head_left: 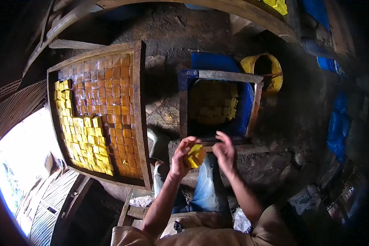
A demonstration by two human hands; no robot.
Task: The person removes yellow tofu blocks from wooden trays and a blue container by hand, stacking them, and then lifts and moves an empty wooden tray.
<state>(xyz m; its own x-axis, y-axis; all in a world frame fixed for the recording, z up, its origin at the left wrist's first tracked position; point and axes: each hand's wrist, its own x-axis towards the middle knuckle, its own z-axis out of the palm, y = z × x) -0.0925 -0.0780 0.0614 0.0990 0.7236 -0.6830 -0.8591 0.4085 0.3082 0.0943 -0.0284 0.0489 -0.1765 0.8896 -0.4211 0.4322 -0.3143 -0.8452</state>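
My left hand (182,158) holds a yellow block (196,156) above my lap, its fingers around the block's left side. To the right of the block is my right hand (224,151), slightly blurred, fingers apart and nothing in them. Just beyond both hands stands a wood-framed container (229,74) with a blue lining. Inside it, more yellow blocks (217,108) lie in dark shade. On the left, a woven tray (119,88) with a wooden rim bears rows of yellow blocks (84,141) along its left and near sides.
A yellow bucket (278,78) stands behind the container's right corner. Blue plastic (338,127) hangs at the far right. A wooden beam (217,7) crosses the top. My boot (159,144) is between the tray and the container.
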